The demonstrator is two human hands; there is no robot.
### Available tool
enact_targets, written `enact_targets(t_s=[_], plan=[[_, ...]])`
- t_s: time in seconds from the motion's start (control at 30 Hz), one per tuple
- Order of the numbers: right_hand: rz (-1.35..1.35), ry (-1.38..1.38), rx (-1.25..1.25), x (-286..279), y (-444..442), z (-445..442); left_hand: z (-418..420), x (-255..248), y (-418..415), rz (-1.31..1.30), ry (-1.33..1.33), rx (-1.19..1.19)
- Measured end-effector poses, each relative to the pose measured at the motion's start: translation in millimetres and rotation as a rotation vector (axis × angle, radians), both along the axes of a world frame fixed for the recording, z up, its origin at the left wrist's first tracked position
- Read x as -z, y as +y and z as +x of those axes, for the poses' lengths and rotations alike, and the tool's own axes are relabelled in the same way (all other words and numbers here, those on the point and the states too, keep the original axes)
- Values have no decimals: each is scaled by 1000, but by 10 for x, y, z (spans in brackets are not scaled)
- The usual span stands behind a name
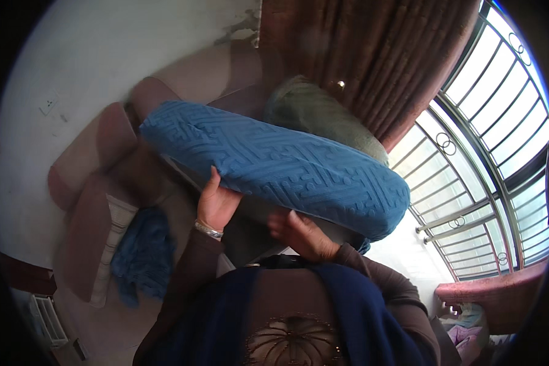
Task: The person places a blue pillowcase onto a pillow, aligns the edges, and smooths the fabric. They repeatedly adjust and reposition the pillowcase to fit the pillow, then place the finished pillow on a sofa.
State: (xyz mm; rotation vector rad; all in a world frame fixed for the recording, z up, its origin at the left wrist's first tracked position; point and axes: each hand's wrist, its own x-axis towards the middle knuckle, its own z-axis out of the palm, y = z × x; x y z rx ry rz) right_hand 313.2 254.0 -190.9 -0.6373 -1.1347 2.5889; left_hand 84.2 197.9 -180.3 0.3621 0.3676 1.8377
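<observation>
A long cushion in a blue patterned stretch cover lies slantwise in front of me. My left hand is at its near edge, thumb on the blue fabric and the other fingers partly hidden beneath. A metal bracelet circles that wrist. My right hand is near the lower edge further right, its fingers blurred and apart; whether it touches the cushion is unclear. A bunch of blue fabric lies at the left, beside a pinkish sofa cushion with a pale edge.
Pinkish sofa parts stand along the white wall. A greenish cushion is behind the blue one, by a brown curtain. Barred windows are at the right. A white rack stands at lower left, a bag of fabrics at lower right.
</observation>
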Motion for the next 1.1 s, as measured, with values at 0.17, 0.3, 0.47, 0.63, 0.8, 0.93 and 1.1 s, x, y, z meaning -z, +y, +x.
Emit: enact_targets(t_s=[0.17,0.3,0.47,0.63,0.8,0.93,1.1], plan=[[-218,264,237,-50,99,62,18,187,89,13,-63,32],[327,-80,324,193,121,427,-47,376,149,-187,79,-130],[297,-251,204,438,279,497,-148,640,240,-153,111,-247],[-65,194,338,192,151,651,-776,602,86,-162,24,-343],[-322,414,487,351,41,1076,-780,650,167,-157,-76,-377],[-447,515,607,361,0,1327,-420,396,116,-215,-108,-312],[-107,22,866,383,-30,1441,-588,478,209,-373,-20,-326]])
